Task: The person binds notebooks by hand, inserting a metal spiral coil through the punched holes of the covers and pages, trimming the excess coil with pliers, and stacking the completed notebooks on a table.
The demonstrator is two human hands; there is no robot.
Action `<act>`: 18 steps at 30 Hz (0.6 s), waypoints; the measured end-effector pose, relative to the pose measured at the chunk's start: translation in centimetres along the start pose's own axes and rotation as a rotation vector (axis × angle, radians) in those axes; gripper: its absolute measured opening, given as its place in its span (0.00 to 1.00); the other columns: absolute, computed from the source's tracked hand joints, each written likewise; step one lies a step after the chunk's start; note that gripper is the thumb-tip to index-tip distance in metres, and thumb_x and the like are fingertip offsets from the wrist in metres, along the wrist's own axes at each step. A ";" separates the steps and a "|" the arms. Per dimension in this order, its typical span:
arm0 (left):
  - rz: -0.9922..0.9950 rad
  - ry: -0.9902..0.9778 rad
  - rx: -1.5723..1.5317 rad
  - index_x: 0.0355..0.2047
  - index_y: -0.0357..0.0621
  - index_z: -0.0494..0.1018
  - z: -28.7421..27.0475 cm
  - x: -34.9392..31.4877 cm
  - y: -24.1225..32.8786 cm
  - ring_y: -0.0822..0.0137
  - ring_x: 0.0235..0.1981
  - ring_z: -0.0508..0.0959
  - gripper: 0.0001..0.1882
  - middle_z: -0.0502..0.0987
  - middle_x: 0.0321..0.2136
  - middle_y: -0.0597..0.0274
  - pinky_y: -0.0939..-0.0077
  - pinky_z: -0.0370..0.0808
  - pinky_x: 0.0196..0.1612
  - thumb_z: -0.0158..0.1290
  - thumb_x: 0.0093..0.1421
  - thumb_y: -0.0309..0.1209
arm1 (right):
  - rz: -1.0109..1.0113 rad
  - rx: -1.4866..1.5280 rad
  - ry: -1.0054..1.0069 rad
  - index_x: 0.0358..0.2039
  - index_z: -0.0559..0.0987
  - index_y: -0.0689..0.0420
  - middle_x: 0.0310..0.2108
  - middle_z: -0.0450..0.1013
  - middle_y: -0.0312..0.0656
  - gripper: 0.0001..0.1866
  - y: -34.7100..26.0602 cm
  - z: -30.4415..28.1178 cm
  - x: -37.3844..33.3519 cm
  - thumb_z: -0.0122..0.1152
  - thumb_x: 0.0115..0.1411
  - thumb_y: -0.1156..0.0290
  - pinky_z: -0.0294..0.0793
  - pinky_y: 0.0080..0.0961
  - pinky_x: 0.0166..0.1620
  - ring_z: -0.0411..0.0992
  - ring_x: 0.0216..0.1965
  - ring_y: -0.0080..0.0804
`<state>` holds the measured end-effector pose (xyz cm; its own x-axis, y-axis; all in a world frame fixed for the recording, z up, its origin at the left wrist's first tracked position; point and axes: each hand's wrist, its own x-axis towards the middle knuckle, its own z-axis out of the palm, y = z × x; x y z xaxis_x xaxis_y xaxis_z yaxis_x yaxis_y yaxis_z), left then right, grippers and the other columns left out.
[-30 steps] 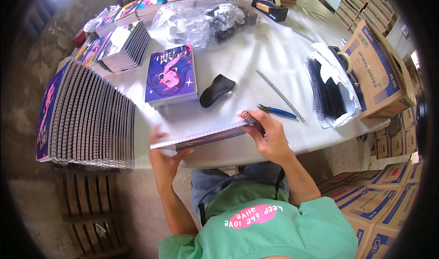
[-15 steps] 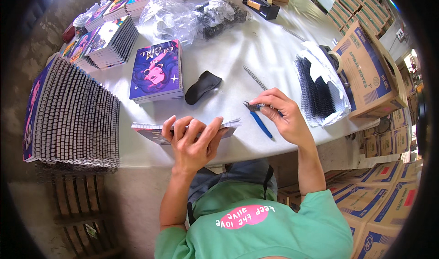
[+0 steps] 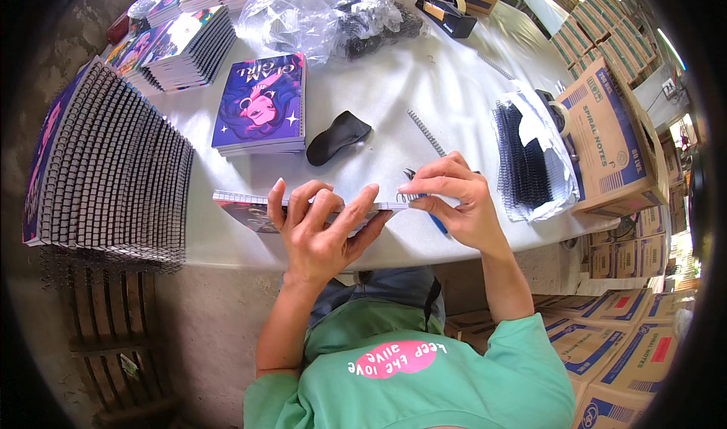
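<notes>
Both hands are at work over the near side of the desk point(image 3: 227, 249): the left hand point(image 3: 318, 228) is clamped on a notebook point(image 3: 246, 216), while the right hand point(image 3: 452, 199) has thumb and fingers pinched together on a dark wire coil point(image 3: 407, 198) at the notebook's right end. Taking the purple-covered notebook stack point(image 3: 260, 107) as landmark, the held notebook lies nearer the person and reaches to the stack's right, its pale punched edge turned up.

It looks light, with fairly stiff covers and pages that could slip out of line, so a firm pinch across both covers near the punched edge should suit it best. The wire coil seems springy and easily bent; it is best held lightly close to its end. How far it is threaded cannot be told.

Right of the stack lies a black hourglass-shaped object point(image 3: 338, 137); farther right are a loose coil point(image 3: 425, 132) and blue-handled pliers point(image 3: 438, 224), both partly hidden by the right hand and apt to snag it. A bundle of black coils point(image 3: 524, 156) and an open cardboard box point(image 3: 609, 145) sit well to the stack's right. Left of it stands a long row of spiral-bound notebooks point(image 3: 113, 164); beyond it, a clear plastic bag point(image 3: 284, 21).
</notes>
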<state>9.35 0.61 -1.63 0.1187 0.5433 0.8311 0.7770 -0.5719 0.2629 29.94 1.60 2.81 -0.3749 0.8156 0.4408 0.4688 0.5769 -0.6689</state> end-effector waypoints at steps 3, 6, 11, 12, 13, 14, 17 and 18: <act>-0.016 -0.005 -0.003 0.33 0.62 0.79 -0.1 0.1 0.2 0.71 0.28 0.70 0.16 0.60 0.16 0.74 0.59 0.47 0.61 0.65 0.42 0.44 | 0.030 0.146 -0.025 0.34 0.83 0.51 0.29 0.74 0.36 0.12 0.3 0.0 0.0 0.67 0.46 0.76 0.66 0.24 0.37 0.68 0.33 0.27; -0.023 -0.008 -0.011 0.33 0.61 0.79 -0.3 0.3 0.2 0.71 0.28 0.69 0.15 0.60 0.16 0.74 0.59 0.48 0.61 0.65 0.42 0.43 | 0.062 0.282 -0.111 0.35 0.83 0.53 0.28 0.74 0.38 0.11 0.4 -0.5 0.0 0.64 0.49 0.78 0.68 0.22 0.34 0.70 0.31 0.26; -0.049 -0.051 0.056 0.35 0.58 0.78 -0.6 0.1 0.5 0.69 0.31 0.70 0.20 0.63 0.19 0.71 0.55 0.49 0.60 0.64 0.42 0.47 | 0.446 0.244 -0.375 0.45 0.77 0.56 0.25 0.73 0.41 0.15 -1.1 -1.2 0.3 0.57 0.56 0.77 0.68 0.21 0.28 0.68 0.19 0.25; -0.064 -0.051 0.091 0.36 0.57 0.78 -0.8 0.3 0.5 0.68 0.32 0.70 0.22 0.63 0.21 0.70 0.53 0.49 0.61 0.64 0.41 0.49 | 0.408 0.267 -0.309 0.46 0.76 0.57 0.26 0.73 0.41 0.15 -1.7 -1.0 0.3 0.57 0.56 0.74 0.68 0.21 0.27 0.67 0.17 0.24; -0.080 -0.052 0.127 0.36 0.55 0.77 -0.9 0.3 0.5 0.67 0.33 0.70 0.24 0.64 0.22 0.69 0.51 0.48 0.61 0.64 0.41 0.51 | 0.369 0.290 -0.242 0.47 0.74 0.57 0.26 0.73 0.41 0.16 -2.4 -0.9 0.3 0.57 0.57 0.72 0.67 0.21 0.26 0.66 0.16 0.23; -0.094 -0.046 0.146 0.38 0.54 0.77 -1.0 0.1 0.2 0.66 0.34 0.70 0.26 0.65 0.23 0.68 0.50 0.47 0.62 0.64 0.39 0.51 | 0.309 0.250 -0.220 0.46 0.74 0.57 0.26 0.73 0.41 0.17 -2.3 -1.0 0.2 0.59 0.56 0.71 0.67 0.21 0.26 0.67 0.17 0.23; -0.109 -0.013 0.166 0.34 0.51 0.74 -0.9 -0.7 -0.3 0.62 0.38 0.70 0.29 0.66 0.26 0.67 0.44 0.43 0.63 0.66 0.34 0.53 | 0.079 0.039 -0.140 0.46 0.74 0.56 0.27 0.73 0.42 0.19 -1.9 -1.1 -0.3 0.63 0.53 0.69 0.68 0.21 0.26 0.69 0.20 0.25; -0.102 0.013 0.159 0.31 0.51 0.72 -0.6 -0.9 -0.5 0.62 0.37 0.70 0.28 0.65 0.25 0.67 0.44 0.42 0.63 0.66 0.35 0.54 | -0.037 -0.088 -0.113 0.45 0.75 0.56 0.28 0.73 0.41 0.19 -1.8 -0.9 -0.4 0.64 0.52 0.70 0.68 0.22 0.27 0.70 0.21 0.26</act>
<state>8.50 -0.01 -2.22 0.0272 0.5844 0.8110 0.8725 -0.4098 0.2660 29.93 0.27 4.39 -0.4788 0.7863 0.3904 0.5191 0.6122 -0.5965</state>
